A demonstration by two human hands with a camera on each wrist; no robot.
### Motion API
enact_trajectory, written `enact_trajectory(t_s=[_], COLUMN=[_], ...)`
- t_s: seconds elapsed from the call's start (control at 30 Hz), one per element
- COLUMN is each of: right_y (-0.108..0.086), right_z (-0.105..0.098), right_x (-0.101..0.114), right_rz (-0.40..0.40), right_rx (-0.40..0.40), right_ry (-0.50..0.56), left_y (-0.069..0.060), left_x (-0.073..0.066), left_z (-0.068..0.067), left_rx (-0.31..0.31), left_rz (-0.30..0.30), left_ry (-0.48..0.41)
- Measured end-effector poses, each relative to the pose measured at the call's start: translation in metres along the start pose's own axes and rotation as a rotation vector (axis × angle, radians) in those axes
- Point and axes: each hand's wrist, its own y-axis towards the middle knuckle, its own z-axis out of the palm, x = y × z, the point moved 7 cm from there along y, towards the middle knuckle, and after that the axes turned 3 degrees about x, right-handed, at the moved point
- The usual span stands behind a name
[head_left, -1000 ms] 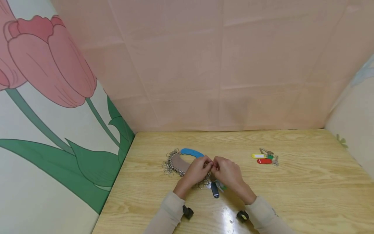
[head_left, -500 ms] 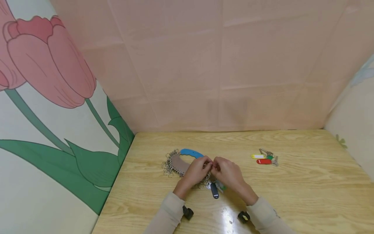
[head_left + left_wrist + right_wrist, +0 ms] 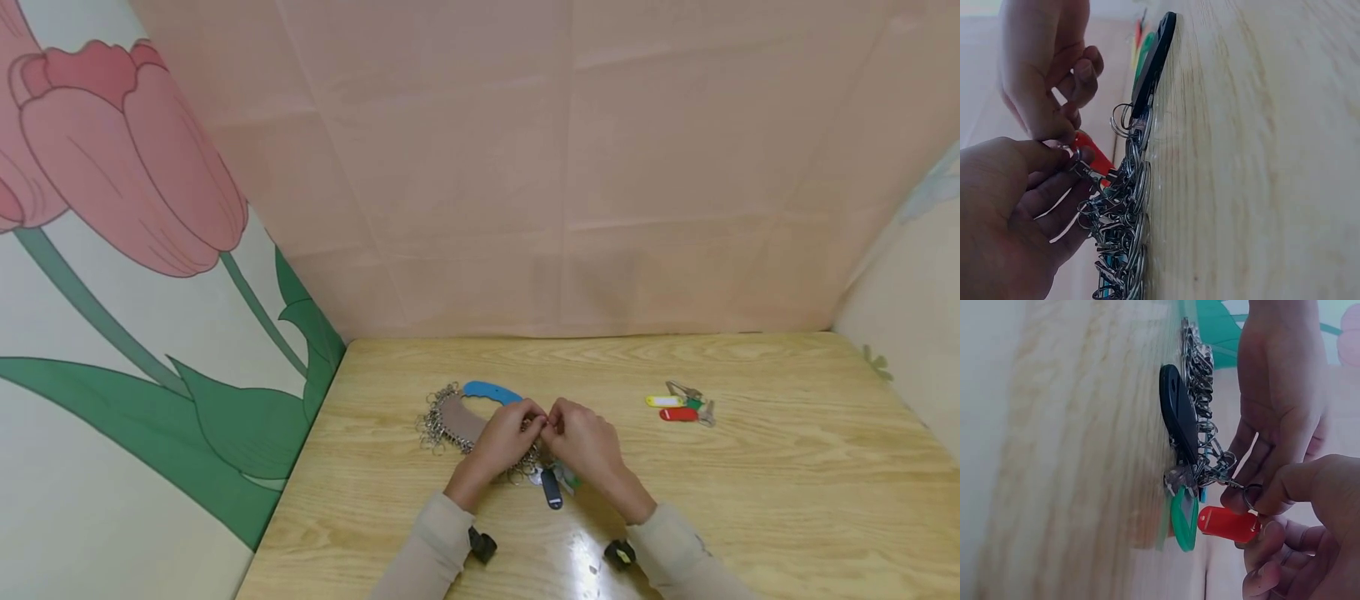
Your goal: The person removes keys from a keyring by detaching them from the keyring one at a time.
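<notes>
A curved brown holder (image 3: pixel 459 419) with a blue handle (image 3: pixel 491 390) lies on the table, its edge lined with metal clips and rings. Over its right end, both hands meet at the fingertips. My left hand (image 3: pixel 506 437) pinches a metal split ring (image 3: pixel 1250 496) that hangs from one of the clips. My right hand (image 3: pixel 588 442) pinches the end of a red key tag (image 3: pixel 1229 524) beside that ring. Whether the tag is threaded on the ring is hidden by the fingers. Below the hands are a black key tag (image 3: pixel 552 488) and a green key tag (image 3: pixel 1184 520), close to the clips.
Off to the right on the wooden table (image 3: pixel 787 467) lie a yellow key tag (image 3: pixel 664 401), another red key tag (image 3: pixel 678 413) and a green one (image 3: pixel 694 402), with keys. A pink cloth (image 3: pixel 465 167) hangs behind the table, and a tulip-painted wall (image 3: pixel 112 350) borders its left side.
My right hand and wrist have shifted and turned very slightly. The left hand holds its place, and the holder and the tags on the table lie as before.
</notes>
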Motion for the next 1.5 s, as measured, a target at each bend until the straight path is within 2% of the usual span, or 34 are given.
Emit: enact_trajectory(t_s=[0.23,0.7,0.97,1.5], right_y=[0.0023,0.0004,0.0016,0.0036], right_z=[0.0008,-0.0012,0.0007,-0.0004], right_x=[-0.0012,0.0028,-0.0023,-0.0036], right_rz=[-0.005,-0.112,-0.062,-0.019], right_rx=[-0.007,-0.011,0.041,0.034], right_ry=[0.027,0.048,0.056,0.057], left_y=[-0.0015,-0.0032,-0.0023,-0.0030], left_x=[-0.0013,-0.0041,-0.0033,-0.0043], left_z=[-0.0025,-0.0062,-0.0061,-0.0063], left_rx=[-0.017,-0.050,-0.050,-0.048], left_rz=[0.000,0.037,0.030,0.016], left_ry=[0.058,0.091,0.093,0.087])
